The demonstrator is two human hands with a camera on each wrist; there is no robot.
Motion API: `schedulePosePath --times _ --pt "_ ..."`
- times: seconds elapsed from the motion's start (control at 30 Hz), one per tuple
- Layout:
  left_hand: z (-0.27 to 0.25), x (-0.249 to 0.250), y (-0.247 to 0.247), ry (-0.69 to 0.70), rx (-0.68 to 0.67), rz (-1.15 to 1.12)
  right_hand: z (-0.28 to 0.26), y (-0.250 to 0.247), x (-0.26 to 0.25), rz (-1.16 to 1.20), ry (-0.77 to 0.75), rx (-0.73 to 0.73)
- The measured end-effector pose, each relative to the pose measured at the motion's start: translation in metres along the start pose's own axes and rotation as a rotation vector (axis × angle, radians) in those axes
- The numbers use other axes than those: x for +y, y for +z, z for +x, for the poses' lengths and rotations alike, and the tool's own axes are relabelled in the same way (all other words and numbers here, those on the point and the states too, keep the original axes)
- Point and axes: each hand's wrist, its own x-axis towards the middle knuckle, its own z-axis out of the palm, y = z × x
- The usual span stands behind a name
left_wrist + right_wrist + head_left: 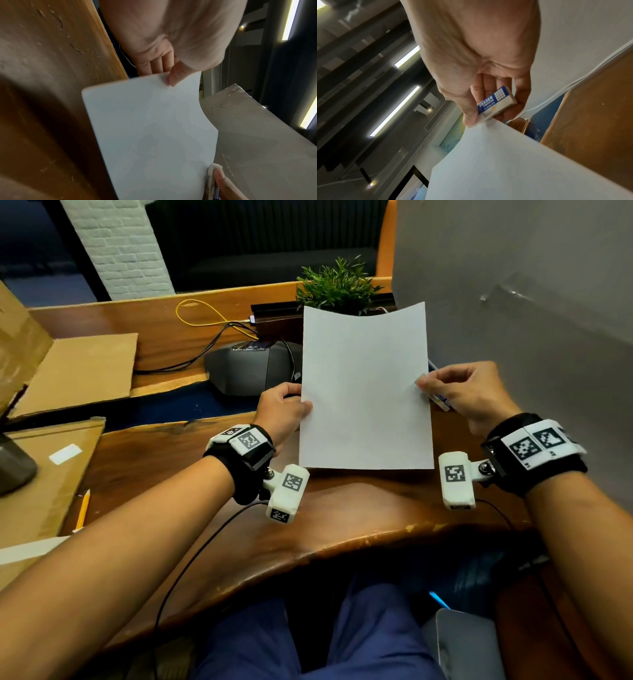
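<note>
Wooden desk [342,508] by a grey wall, where a person is holding up a white sheet of paper [364,392] with both hands.

The paper is standing almost straight up, just on the person's side of the green plant [337,285], and its top edge is bending a little and hiding the bottom of the plant. The left hand [281,412] is pinching the left edge of the paper, with the thumb in front and the fingers curled behind. The right hand [469,395] is pinching the right edge with its thumb, and its curled fingers are also holding a blue and white eraser [496,104]. A black gadget [250,368] is sitting left of the plant, and brown cardboard [78,371] is lying far to the plant's left.
</note>
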Motion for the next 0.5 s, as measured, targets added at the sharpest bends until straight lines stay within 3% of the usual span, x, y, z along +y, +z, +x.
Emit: schedulePosePath --times 0.27,0.5 --pt "-0.001 0.014 0.000 0.023 -0.088 -0.204 -0.007 -0.008 -0.002 0.064 -0.324 -0.130" --pt "0.017 0.032 0.000 0.094 -0.021 -0.225 -0.001 -0.007 -0.005 0.060 -0.328 -0.075"
